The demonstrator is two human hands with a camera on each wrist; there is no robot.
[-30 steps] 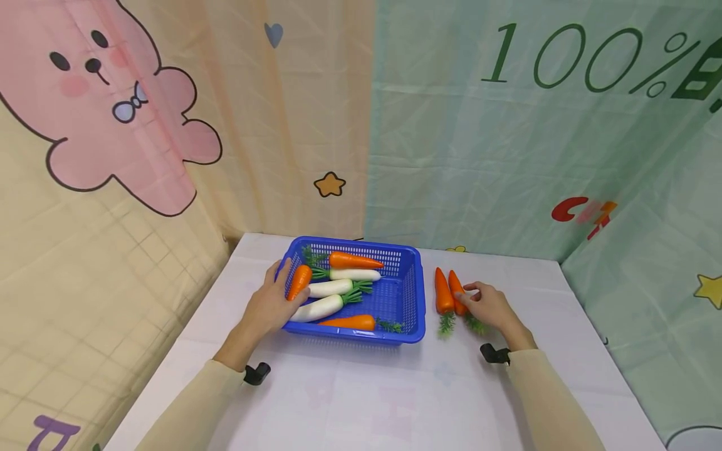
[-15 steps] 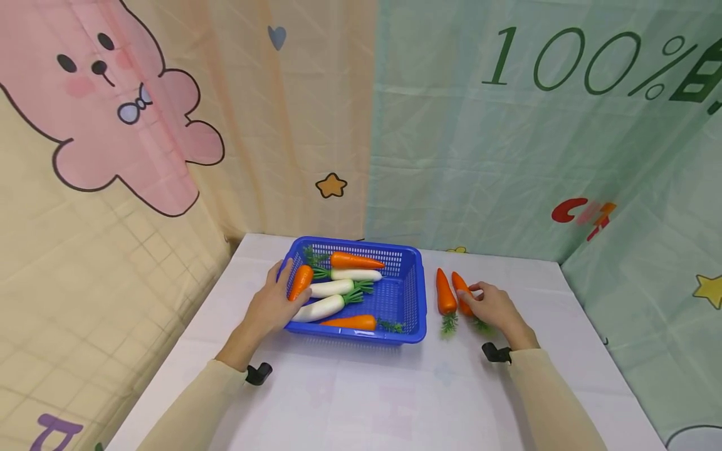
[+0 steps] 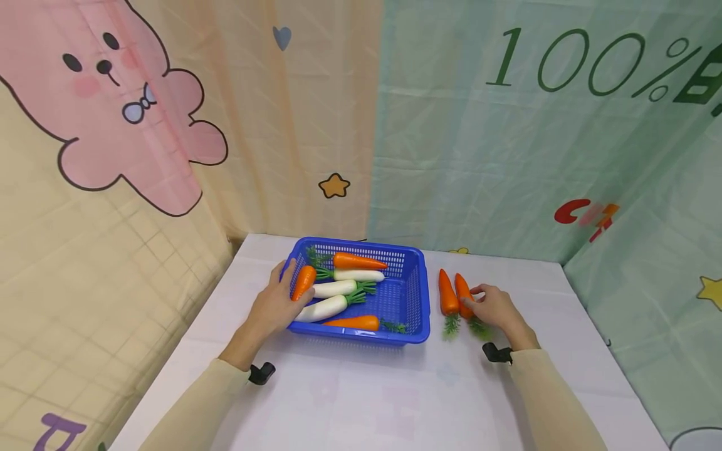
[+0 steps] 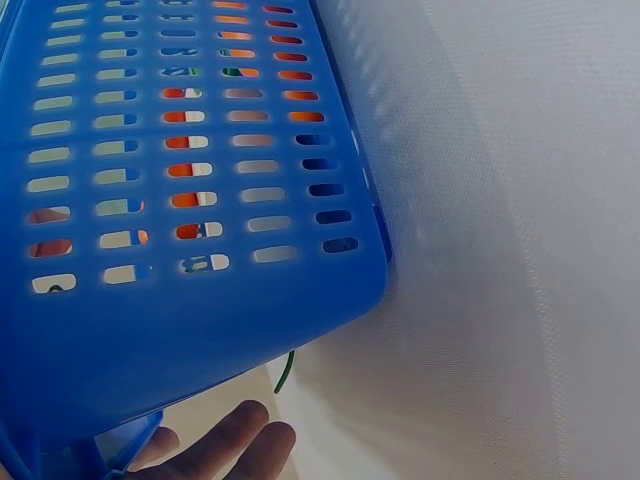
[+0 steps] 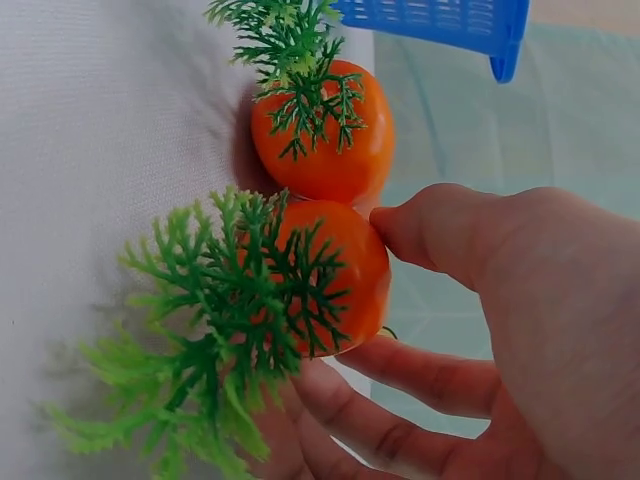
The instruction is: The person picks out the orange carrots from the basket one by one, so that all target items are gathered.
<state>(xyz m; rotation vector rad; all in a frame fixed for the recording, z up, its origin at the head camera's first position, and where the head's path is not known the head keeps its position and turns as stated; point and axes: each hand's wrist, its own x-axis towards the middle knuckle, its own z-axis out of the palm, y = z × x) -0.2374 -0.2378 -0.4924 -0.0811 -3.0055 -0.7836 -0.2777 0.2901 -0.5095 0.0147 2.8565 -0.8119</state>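
In the head view, my left hand (image 3: 274, 305) grips the left rim of a blue plastic basket (image 3: 361, 338), thumb over the inside. The left wrist view shows its fingertips (image 4: 235, 425) by the basket's slotted wall (image 4: 200, 330). My right hand (image 3: 496, 308) pinches the right-hand carrot (image 3: 464, 294) near its leafy end, thumb on one side and fingers on the other. Beside it lies a second carrot (image 3: 447, 294), leaves toward me. In the right wrist view the held carrot (image 5: 365, 270) sits close against the other carrot (image 5: 370, 130).
Inside the basket lie three white radishes, including a front radish (image 3: 321, 310), and three carrots, including a back carrot (image 3: 358, 260). The white-covered table (image 3: 361, 401) meets printed cloth walls (image 3: 451, 156) at the back and sides.
Half a second ago my right hand had edged its carrot away from the other; now the two are close again. The left hand stays on the basket. The head view has shifted slightly.
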